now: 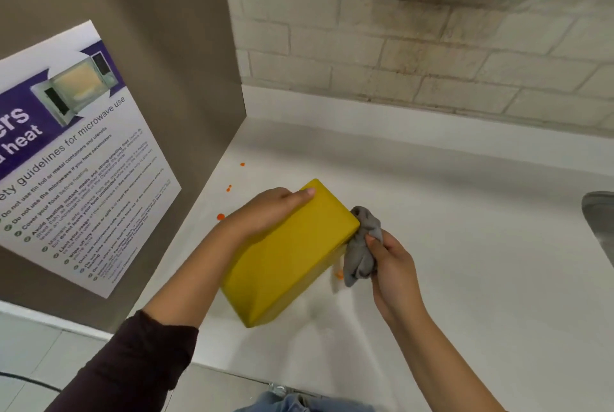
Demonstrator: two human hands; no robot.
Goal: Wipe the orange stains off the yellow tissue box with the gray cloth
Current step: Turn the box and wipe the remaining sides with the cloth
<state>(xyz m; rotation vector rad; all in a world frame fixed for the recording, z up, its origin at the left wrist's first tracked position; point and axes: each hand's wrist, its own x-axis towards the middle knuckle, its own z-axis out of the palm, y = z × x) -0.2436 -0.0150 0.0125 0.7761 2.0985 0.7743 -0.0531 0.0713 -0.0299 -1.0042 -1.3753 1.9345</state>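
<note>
Words on the poster

The poster (78, 159) on the brown wall (159, 46) shows a microwave picture. White letters say "ers" and "heat," cut off at the edge. Below: "guidelines for microwave use." One line seems to say "Do not use tin foil or metal containers." The smaller lines are too blurry.

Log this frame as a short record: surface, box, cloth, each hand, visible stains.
surface: white counter
box: yellow tissue box, tilted
cloth: gray cloth, bunched against the box's right side
left hand: gripping the box's top
right hand: holding the cloth
stains: orange spots on the counter left of the box; one orange mark beside the cloth
</note>
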